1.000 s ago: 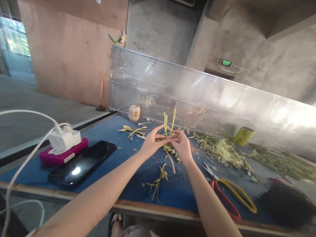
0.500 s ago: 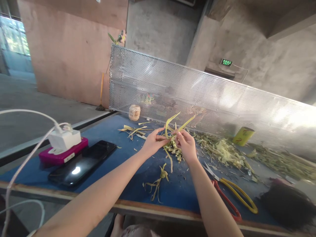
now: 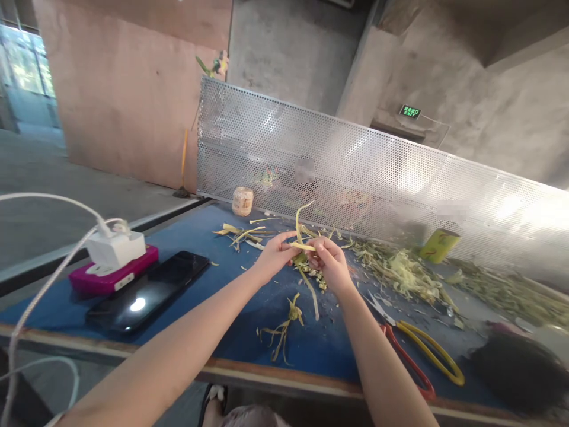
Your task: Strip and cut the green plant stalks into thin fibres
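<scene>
Above the blue table [image 3: 191, 237], both my hands pinch thin yellow-green leaf strips [image 3: 300, 234]. My left hand [image 3: 274, 261] has its fingers closed on the strips from the left. My right hand [image 3: 331, 265] grips them from the right, fingers curled. One strip curls upward from the pinch, another hangs down toward the table. Beneath the hands lies a small woven leaf piece [image 3: 284, 326] with loose ends.
Scissors [image 3: 415, 350] with a red and a yellow handle lie right of my right arm. A black phone [image 3: 149, 290] and a pink box with a white charger [image 3: 113, 261] sit at the left. Leaf scraps [image 3: 400, 270], a yellow cup [image 3: 438, 245] and a perforated metal screen [image 3: 355, 172] are behind.
The upright strip ends spread apart, then bent down and curled as my fingers worked them. Both hands stayed close together over the same spot.
</scene>
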A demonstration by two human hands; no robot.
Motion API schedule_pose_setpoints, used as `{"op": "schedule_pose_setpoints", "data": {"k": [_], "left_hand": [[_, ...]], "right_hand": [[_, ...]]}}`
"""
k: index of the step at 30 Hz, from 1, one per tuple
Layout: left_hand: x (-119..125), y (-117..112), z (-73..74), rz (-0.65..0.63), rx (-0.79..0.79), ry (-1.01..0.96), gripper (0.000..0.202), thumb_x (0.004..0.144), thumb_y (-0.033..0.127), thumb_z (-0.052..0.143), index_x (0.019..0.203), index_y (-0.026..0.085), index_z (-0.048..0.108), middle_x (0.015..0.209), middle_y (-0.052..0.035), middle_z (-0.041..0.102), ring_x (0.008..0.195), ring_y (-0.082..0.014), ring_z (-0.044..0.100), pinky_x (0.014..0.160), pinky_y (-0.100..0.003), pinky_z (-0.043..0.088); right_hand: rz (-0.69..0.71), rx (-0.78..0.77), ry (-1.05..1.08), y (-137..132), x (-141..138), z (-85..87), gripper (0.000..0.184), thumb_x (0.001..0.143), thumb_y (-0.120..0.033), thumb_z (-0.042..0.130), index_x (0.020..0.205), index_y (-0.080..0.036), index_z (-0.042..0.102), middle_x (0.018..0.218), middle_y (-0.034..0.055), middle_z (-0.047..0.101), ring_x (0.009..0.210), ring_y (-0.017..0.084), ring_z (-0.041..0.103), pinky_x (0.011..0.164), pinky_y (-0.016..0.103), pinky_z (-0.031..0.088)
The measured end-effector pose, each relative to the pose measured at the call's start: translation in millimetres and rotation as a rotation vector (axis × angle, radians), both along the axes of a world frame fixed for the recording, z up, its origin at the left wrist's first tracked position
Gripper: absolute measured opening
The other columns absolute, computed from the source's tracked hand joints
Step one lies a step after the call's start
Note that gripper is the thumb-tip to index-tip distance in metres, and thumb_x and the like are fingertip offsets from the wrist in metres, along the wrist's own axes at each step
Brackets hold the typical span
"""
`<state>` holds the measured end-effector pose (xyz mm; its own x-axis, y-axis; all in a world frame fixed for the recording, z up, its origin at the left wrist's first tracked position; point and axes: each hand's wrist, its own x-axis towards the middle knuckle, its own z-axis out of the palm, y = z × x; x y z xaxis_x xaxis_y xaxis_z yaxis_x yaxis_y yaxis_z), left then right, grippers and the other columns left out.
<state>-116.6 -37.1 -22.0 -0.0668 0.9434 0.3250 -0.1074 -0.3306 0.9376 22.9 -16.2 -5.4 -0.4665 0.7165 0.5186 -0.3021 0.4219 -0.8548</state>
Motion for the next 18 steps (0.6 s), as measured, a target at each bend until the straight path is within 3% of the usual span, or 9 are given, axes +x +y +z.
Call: {"op": "schedule_pose_setpoints", "data": {"k": [6,9,13,18], "left_hand": [[2.1,-5.7,8.8,-0.038,-0.136,-0.071,0.055,0.062,0.026,0.067,0.113,0.013,0.049,0.056,0.0009,0.059,0.053,-0.0098,0.051,0.049,-0.021,0.037],[1.8,-6.6,10.0,-0.057,-0.161,-0.059,0.051,0.062,0.026,0.067,0.11,0.014,0.052,0.054,0.0014,0.058,0.056,-0.0112,0.052,0.051,-0.023,0.036],[0.5,-5.5,8.6,-0.057,-0.15,-0.021,0.05,0.062,0.025,0.066,0.109,0.013,0.052,0.059,0.0004,0.06,0.051,-0.0086,0.045,0.051,-0.022,0.033],[-0.4,-3.2,6.2,-0.024,-0.159,0.028,0.048,0.063,0.029,0.065,0.108,0.015,0.053,0.054,0.0033,0.055,0.049,-0.0077,0.04,0.048,-0.021,0.027]], "right_hand": [[0.025,-0.099,0.059,-2.7,0.5,4.3,0.025,0.066,-0.029,0.059,0.061,-0.019,0.036,0.063,-0.004,0.049,0.041,0.003,0.031,0.037,0.016,0.021],[0.01,-0.152,0.09,-1.6,-1.5,5.4,0.022,0.07,-0.03,0.054,0.066,-0.021,0.035,0.064,-0.0055,0.05,0.039,0.003,0.03,0.035,0.015,0.02],[-0.024,-0.179,0.107,0.2,-5.9,4.3,0.027,0.07,-0.036,0.055,0.07,-0.022,0.032,0.068,-0.0069,0.05,0.036,0.001,0.03,0.033,0.014,0.019],[-0.058,-0.145,0.096,-0.2,-8.0,3.2,0.033,0.065,-0.029,0.063,0.071,-0.022,0.031,0.068,-0.008,0.05,0.036,0.0,0.03,0.031,0.013,0.02]]}}
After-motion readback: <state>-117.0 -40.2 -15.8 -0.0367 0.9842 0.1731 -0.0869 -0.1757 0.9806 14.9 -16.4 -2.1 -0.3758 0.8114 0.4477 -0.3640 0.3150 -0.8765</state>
